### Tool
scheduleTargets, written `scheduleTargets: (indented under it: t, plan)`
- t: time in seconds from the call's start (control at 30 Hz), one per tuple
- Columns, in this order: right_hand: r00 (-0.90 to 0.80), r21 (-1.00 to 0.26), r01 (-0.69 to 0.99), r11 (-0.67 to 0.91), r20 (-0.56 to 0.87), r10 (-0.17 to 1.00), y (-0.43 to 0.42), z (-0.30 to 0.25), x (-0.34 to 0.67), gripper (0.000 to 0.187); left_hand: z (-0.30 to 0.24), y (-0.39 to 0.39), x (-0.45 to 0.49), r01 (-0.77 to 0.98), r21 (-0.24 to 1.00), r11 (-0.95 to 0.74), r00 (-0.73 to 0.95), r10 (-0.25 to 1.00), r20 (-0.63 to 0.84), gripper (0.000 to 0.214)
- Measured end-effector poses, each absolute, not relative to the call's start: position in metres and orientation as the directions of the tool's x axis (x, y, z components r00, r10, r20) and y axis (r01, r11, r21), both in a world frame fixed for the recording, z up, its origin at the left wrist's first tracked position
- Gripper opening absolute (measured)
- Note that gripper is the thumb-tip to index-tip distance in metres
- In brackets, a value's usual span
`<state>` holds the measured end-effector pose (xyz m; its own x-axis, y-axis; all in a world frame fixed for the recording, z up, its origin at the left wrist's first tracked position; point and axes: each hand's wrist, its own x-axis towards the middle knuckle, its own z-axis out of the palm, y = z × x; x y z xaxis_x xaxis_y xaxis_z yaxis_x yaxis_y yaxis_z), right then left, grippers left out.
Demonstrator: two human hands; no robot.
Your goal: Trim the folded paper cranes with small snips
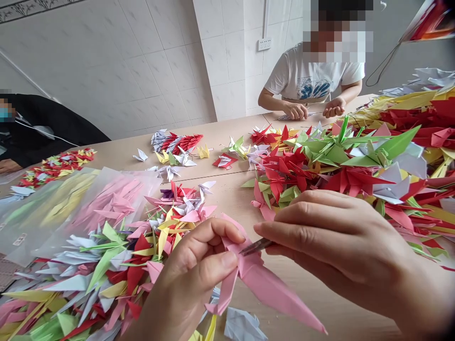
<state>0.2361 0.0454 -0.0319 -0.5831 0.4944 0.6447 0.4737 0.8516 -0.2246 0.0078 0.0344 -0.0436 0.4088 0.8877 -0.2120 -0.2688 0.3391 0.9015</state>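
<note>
- Pink paper crane [265, 282] is up in front, over the table [231, 192], between the two hands. One long wing points down to the right.
- Left hand [194, 265] has its grip closed on the pink crane. The thumb and a bent finger pinch it near the middle.
- Right hand [334, 241] has its grip closed on a dark metal tool [256, 246]. The thin tip of the tool is at the middle of the pink crane.
- A big heap of folded paper [113, 265] lies on the left, in white, red, green, yellow and pink.
- Behind that heap lie see-through bags [50, 244] with pink, yellow and green paper inside.
- A bigger pile of paper cranes [320, 170] is on the right, many of them red and green.
- A pale paper piece [243, 326] lies below the pink crane.
- Across the table is a person in a white shirt [316, 78], both hands low over the table.
- Far left is a person in black [57, 118].
</note>
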Motion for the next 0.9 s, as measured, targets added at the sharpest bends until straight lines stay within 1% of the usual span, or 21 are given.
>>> scheduleTargets:
  t: [0.13,0.23,0.3,0.4,0.47,0.53,0.6,0.7,0.9]
  plan:
    - [-0.576,-0.445,0.340,0.828,0.598,0.558,0.054,-0.032,0.236,0.017,-0.045,0.035,0.006,-0.279,0.908,0.314,0.451,0.877,-0.165,0.006]
    - [-0.588,-0.559,0.245,0.792,0.563,0.580,0.058,-0.032,0.237,0.018,-0.041,0.035,0.006,-0.292,0.918,0.267,0.459,0.881,-0.111,0.008]
    - [-0.600,-0.615,0.197,0.764,0.541,0.590,0.060,-0.032,0.237,0.017,-0.037,0.034,0.006,-0.262,0.934,0.241,0.457,0.884,-0.100,0.014]
    - [-0.616,-0.672,0.171,0.721,0.499,0.610,0.062,-0.032,0.237,0.018,-0.034,0.033,0.008,-0.198,0.961,0.194,0.443,0.892,-0.089,0.019]
    - [-0.613,-0.697,0.173,0.696,0.476,0.630,0.062,-0.031,0.237,0.019,-0.035,0.032,0.010,-0.209,0.965,0.158,0.401,0.914,-0.063,0.018]
    - [-0.603,-0.702,0.181,0.688,0.474,0.642,0.061,-0.031,0.237,0.020,-0.037,0.030,0.011,-0.232,0.962,0.147,0.363,0.930,-0.054,0.015]
    - [-0.593,-0.682,0.202,0.703,0.486,0.642,0.059,-0.030,0.239,0.021,-0.038,0.029,0.011,-0.251,0.955,0.158,0.335,0.940,-0.068,0.013]
    - [-0.583,-0.617,0.256,0.744,0.516,0.628,0.056,-0.030,0.241,0.025,-0.039,0.030,0.009,-0.276,0.948,0.161,0.306,0.949,-0.072,0.012]
    - [-0.598,-0.479,0.336,0.811,0.557,0.576,0.052,-0.029,0.240,0.024,-0.037,0.033,0.007,-0.266,0.959,0.103,0.330,0.944,-0.009,0.011]
